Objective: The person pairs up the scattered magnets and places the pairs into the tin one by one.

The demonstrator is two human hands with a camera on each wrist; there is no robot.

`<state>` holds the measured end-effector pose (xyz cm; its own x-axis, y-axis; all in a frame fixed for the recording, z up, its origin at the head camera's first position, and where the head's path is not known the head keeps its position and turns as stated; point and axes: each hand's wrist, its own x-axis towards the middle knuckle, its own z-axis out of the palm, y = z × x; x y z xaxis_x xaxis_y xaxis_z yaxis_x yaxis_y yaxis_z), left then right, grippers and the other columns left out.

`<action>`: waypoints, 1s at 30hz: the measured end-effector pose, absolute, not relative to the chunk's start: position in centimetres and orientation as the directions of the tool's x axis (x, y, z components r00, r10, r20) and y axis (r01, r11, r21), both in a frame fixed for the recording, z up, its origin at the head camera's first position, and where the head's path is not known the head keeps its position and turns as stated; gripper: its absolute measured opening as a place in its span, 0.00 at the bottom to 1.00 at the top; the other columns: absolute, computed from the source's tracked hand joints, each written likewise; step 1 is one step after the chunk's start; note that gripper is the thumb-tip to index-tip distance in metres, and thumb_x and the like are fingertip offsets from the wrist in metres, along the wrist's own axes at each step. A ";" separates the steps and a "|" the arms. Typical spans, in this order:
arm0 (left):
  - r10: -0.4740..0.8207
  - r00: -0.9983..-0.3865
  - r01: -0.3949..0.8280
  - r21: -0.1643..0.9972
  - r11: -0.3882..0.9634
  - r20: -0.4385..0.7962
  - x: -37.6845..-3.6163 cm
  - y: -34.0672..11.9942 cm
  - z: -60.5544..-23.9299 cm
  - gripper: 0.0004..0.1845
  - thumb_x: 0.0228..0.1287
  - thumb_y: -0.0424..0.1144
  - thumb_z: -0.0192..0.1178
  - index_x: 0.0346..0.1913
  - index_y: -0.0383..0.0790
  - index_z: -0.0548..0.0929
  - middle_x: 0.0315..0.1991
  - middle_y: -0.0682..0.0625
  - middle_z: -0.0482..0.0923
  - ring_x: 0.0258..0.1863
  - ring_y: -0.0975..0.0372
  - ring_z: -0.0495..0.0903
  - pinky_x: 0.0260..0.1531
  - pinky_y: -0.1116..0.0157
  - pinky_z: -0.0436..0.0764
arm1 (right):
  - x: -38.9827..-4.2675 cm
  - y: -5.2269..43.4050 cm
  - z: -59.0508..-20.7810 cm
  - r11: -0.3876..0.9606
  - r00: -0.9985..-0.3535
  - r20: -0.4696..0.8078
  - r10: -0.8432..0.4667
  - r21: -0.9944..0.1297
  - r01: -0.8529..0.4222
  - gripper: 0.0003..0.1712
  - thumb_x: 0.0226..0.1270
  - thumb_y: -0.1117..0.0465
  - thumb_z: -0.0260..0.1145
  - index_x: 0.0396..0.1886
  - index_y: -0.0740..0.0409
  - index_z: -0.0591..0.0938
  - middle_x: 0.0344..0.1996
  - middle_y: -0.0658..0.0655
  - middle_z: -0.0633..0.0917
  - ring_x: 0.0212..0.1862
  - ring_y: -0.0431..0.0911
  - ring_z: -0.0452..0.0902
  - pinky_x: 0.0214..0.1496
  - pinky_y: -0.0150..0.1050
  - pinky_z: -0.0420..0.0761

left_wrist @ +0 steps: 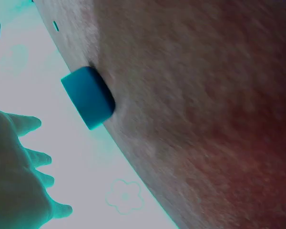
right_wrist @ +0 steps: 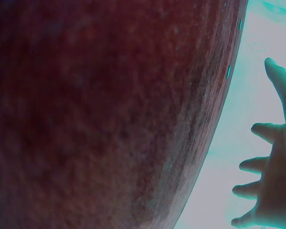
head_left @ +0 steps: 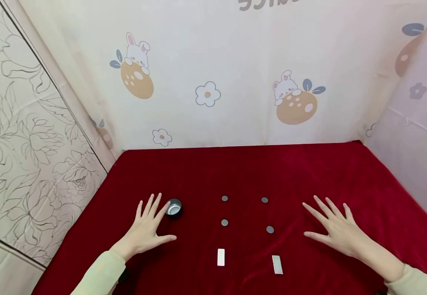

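While both hands lie spread flat on red table (head_left: 309, 172), left hand (head_left: 147, 229) touches small metal cup (head_left: 174, 207); right hand (head_left: 336, 229) holds nothing, beside coins (head_left: 224, 222).

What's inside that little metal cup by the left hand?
The little metal cup looks empty from the head view: only a shiny inner wall and a dark bottom show. The near rim hides part of the floor. The left hand lies flat beside it.

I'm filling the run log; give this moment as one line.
left hand: flat, open, beside metal cup | right hand: flat, open | coins, two white bars: untouched
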<state>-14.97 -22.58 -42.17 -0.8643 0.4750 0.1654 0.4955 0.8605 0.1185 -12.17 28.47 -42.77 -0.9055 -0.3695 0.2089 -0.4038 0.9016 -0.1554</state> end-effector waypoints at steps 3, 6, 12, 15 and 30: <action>0.495 -0.854 0.515 0.117 0.849 0.162 -14.9 -22.1 -41.9 0.49 0.46 0.69 0.53 0.67 0.42 0.55 0.69 0.40 0.38 0.67 0.46 0.36 0.58 0.43 0.36 | -12.0 28.3 -42.8 0.893 -0.894 0.227 -0.386 -0.152 -0.424 0.42 0.54 0.40 0.60 0.66 0.45 0.58 0.66 0.61 0.53 0.66 0.60 0.42 0.59 0.64 0.31; 0.513 -0.842 0.532 0.108 0.840 0.165 -14.8 -21.5 -41.8 0.49 0.47 0.69 0.53 0.67 0.42 0.56 0.69 0.40 0.39 0.67 0.46 0.36 0.58 0.42 0.37 | -11.9 28.1 -42.8 0.887 -0.885 0.240 -0.399 -0.144 -0.439 0.41 0.54 0.40 0.60 0.66 0.46 0.59 0.67 0.59 0.52 0.67 0.58 0.40 0.60 0.63 0.30; 0.557 -0.814 0.577 0.110 0.810 0.165 -14.7 -20.4 -41.8 0.48 0.47 0.70 0.50 0.66 0.41 0.57 0.69 0.42 0.39 0.67 0.48 0.35 0.59 0.43 0.37 | -11.5 27.6 -42.7 0.879 -0.874 0.253 -0.415 -0.139 -0.457 0.40 0.54 0.40 0.60 0.65 0.46 0.60 0.68 0.56 0.50 0.68 0.55 0.38 0.61 0.61 0.30; 0.577 -0.799 0.599 0.129 0.791 0.169 -14.7 -19.6 -41.9 0.48 0.48 0.70 0.50 0.66 0.41 0.57 0.69 0.42 0.40 0.67 0.49 0.36 0.59 0.44 0.37 | -11.3 27.3 -42.5 0.874 -0.871 0.252 -0.422 -0.144 -0.465 0.40 0.54 0.40 0.60 0.65 0.46 0.60 0.68 0.56 0.51 0.68 0.55 0.38 0.61 0.60 0.30; 0.660 -0.746 0.661 0.222 0.717 0.092 -13.6 -16.1 -42.5 0.45 0.50 0.67 0.52 0.66 0.40 0.58 0.68 0.41 0.45 0.67 0.49 0.40 0.60 0.44 0.46 | -10.6 25.6 -41.9 0.809 -0.817 0.307 -0.488 -0.192 -0.555 0.39 0.52 0.42 0.63 0.63 0.49 0.65 0.66 0.51 0.57 0.68 0.38 0.37 0.66 0.41 0.29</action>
<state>-13.60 -16.12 -42.50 -0.7460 0.6595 0.0920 0.6610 0.7168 0.2219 -10.62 25.59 -41.94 -0.8172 -0.4877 0.3069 -0.5551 0.8094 -0.1918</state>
